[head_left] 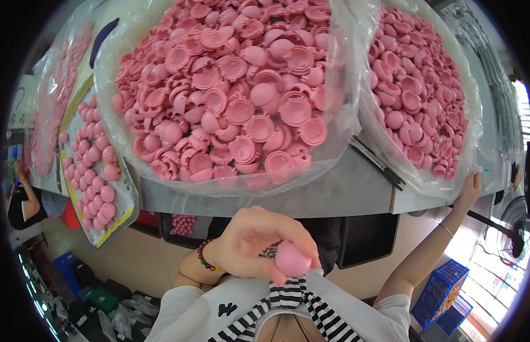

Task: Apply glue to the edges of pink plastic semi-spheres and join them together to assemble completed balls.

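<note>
In front of my chest, my left hand (262, 239) is closed, with thumb and fingers round a smooth pink plastic ball (292, 259). My right arm reaches far out to the right. There my right hand (470, 186) is at the edge of the right-hand clear plastic bag (475, 108), its fingers drawn together. A small blue thing (487, 170) shows by the fingertips; whether they grip it is too small to tell. Loose pink half-shells (242, 111) with hinge-like tabs fill the big middle bag (344, 108). More pink shells (410, 85) lie in the right-hand bag.
A tray (131, 196) with a yellow border holds pink balls (94, 171) at the left. Dark strips (379, 162) lie on the grey table (287, 199) between the bags. Below the table edge are black bins (367, 242). Blue crates (441, 290) and a fan (507, 225) are at the right.
</note>
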Demonstrator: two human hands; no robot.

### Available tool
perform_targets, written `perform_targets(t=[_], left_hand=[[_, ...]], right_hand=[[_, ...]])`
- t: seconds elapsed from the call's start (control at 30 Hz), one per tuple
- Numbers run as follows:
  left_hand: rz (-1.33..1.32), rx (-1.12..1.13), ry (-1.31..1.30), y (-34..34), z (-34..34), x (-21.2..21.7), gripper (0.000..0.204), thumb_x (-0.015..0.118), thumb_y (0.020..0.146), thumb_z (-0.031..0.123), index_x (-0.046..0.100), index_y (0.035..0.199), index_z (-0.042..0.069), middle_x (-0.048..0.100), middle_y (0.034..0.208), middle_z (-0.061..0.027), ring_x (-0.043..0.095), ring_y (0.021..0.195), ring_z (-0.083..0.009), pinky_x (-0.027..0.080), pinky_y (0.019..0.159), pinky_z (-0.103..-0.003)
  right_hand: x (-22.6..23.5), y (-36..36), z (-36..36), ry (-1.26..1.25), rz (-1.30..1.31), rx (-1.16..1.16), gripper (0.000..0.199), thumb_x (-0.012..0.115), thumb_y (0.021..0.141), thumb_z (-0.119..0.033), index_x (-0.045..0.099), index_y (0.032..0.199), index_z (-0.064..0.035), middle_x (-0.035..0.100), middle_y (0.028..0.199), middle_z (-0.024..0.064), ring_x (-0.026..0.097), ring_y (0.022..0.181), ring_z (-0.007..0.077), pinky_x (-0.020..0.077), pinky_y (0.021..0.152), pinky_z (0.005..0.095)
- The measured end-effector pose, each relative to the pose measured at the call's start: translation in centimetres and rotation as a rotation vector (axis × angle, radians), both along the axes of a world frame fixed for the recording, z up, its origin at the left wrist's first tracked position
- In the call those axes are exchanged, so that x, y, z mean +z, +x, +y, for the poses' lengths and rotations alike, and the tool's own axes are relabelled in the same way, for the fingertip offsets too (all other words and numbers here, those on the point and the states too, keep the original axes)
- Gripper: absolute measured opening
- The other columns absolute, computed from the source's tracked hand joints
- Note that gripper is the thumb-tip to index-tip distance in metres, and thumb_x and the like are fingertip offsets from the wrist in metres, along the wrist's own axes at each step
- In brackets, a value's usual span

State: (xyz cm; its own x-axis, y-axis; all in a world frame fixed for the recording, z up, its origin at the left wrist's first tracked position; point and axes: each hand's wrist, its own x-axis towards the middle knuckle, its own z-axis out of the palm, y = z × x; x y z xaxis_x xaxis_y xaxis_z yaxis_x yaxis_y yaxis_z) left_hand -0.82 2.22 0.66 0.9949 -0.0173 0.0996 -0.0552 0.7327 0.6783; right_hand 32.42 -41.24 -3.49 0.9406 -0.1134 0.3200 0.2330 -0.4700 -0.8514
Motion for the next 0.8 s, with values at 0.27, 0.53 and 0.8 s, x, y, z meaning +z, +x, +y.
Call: perform_targets(t=[0.27, 0.53, 0.8], left_hand=[[0.521, 1.244, 1.943, -6.8, 11.3, 2.2, 0.024, 0.058, 0.073, 0.004, 0.059, 0.096, 0.002, 0.061, 0.092, -0.0089, 0.058, 0.087, -0.0253, 0.043, 0.078, -0.033], [0.337, 1.176, 1.912, -5.5, 11.5, 1.4, 0.030, 0.065, 0.064, 0.002, 0.060, 0.093, 0.002, 0.060, 0.098, -0.0087, 0.054, 0.093, -0.0241, 0.042, 0.077, -0.031], [0.305, 1.208, 1.749, -4.3, 9.8, 0.6, 0.018, 0.060, 0.073, 0.002, 0.061, 0.091, 0.000, 0.048, 0.076, -0.0045, 0.046, 0.062, -0.0114, 0.038, 0.055, -0.022]], right_hand=[[5.4, -8.4, 9.4, -0.090, -0.504, -0.252, 0.027, 0.050, 0.085, -0.019, 0.052, 0.087, 0.0077, 0.063, 0.090, 0.0144, 0.057, 0.072, 0.0158, 0.0456, 0.065, 0.0264], [3.5, -16.3, 18.9, 0.335, -0.364, 0.192, 0.038, 0.052, 0.082, -0.029, 0.046, 0.096, 0.0068, 0.056, 0.090, 0.0236, 0.053, 0.070, 0.0224, 0.0421, 0.061, 0.0267], [3.3, -20.4, 22.8, 0.281, -0.194, 0.398, 0.050, 0.055, 0.078, -0.043, 0.044, 0.096, 0.0034, 0.055, 0.067, 0.0143, 0.049, 0.054, 0.0167, 0.0391, 0.049, 0.0251]])
